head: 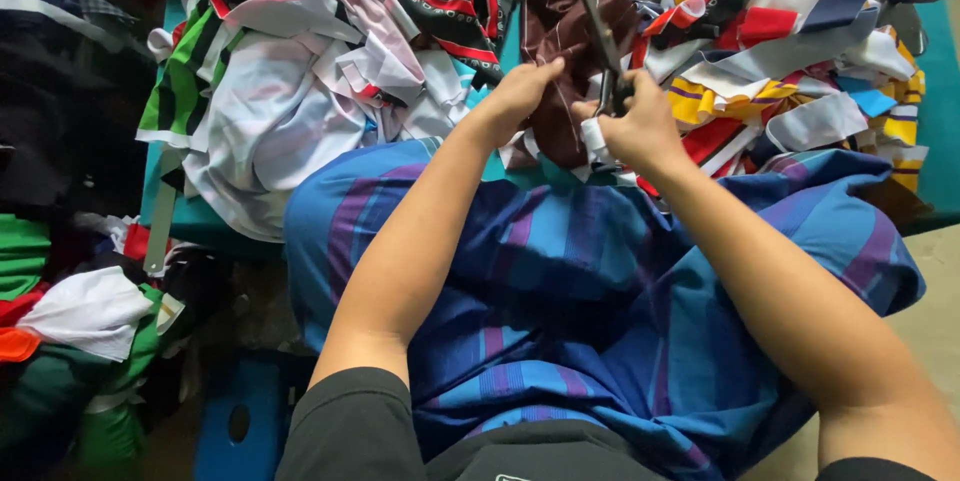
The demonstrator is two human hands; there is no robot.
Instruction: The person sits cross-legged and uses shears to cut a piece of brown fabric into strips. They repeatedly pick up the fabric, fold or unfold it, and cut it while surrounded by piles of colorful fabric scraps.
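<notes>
**Scissors at the maroon cloth, half lost in the scraps**

Much here is hard to read. The scissors (598, 41) run up out of the top edge, so the blade tips are cut off, and the handles vanish inside the right hand (640, 126). Whether the blades are parted I cannot tell. The maroon cloth (570, 31) also leaves the picture at the top, and its lower end is hidden behind both hands. The table (940, 111) shows only as teal slivers under the heaps: a white pile (290, 91) on the left, a striped scrap pile (800, 51) on the right. At far left the floor scraps (70, 331) are dim and blurred.

The left hand (520, 96) reaches forward from a bent elbow, fingers pinched together on the edge of the maroon cloth. The right hand comes in from the lower right, forearm straight, fingers curled tight around the scissor handles, just beside the left. A blue and purple striped lap cloth (600, 311) lies under both forearms.
</notes>
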